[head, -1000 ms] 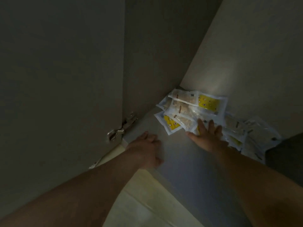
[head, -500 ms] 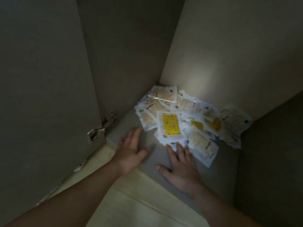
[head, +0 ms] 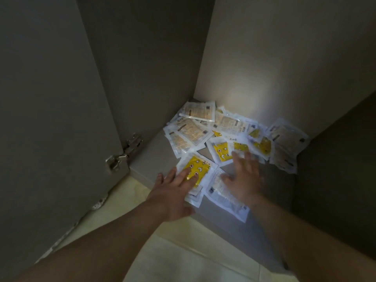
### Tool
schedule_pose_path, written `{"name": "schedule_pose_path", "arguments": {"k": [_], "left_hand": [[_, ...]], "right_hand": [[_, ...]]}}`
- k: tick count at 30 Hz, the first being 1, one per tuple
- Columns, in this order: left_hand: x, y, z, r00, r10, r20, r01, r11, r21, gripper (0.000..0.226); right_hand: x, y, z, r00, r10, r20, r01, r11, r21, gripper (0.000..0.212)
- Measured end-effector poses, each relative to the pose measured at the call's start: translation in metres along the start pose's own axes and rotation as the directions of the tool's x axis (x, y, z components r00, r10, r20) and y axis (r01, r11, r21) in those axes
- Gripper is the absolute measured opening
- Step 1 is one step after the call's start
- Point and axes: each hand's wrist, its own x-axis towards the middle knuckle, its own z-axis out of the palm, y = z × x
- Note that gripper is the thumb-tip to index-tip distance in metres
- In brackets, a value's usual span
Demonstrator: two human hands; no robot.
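Note:
Several flat white sachets [head: 227, 127], some with yellow printed panels and some beige, lie scattered on the grey floor of an open cabinet [head: 150, 151]. My left hand [head: 175, 186] lies flat with straight fingers on a yellow-panelled sachet [head: 198, 169] near the front edge. My right hand [head: 244, 178] is spread flat over a beige sachet [head: 221, 192], its fingertips reaching another yellow one [head: 241, 146]. Neither hand grips anything.
The cabinet door [head: 50, 119] stands open on the left, with a metal hinge [head: 124, 153] at its base. Cabinet walls close in behind and on the right [head: 335, 169]. Pale tiled floor [head: 173, 251] lies in front of the cabinet edge.
Both hands have slid onto the sachets: the left now presses a yellow one pulled toward the front edge, and the right has moved forward over a beige one. The pile has spread out.

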Motion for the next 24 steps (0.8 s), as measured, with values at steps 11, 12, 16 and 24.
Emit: {"name": "schedule_pose_path", "arguments": {"k": [11,12,16,24], "left_hand": [[0.001,-0.002,-0.005,0.999,0.019,-0.030,-0.020,0.999,-0.028,0.094],[0.001,-0.002,-0.004,0.999,0.014,-0.042,-0.015,1.000,-0.024,0.094],[-0.004,0.000,0.005,0.989,0.000,-0.145,0.003,1.000,0.024,0.093],[-0.027,0.017,0.024,0.951,-0.079,-0.297,0.115,0.988,0.106,0.087]], "right_hand": [[0.022,0.008,0.011,0.980,0.020,0.197,-0.032,0.998,0.057,0.086],[0.012,0.008,0.013,0.980,-0.003,0.200,-0.008,0.998,0.056,0.084],[-0.032,0.005,0.025,0.976,-0.052,0.213,0.040,0.997,0.061,0.084],[-0.111,-0.008,0.054,0.966,-0.242,0.086,0.250,0.964,-0.095,0.111]]}}
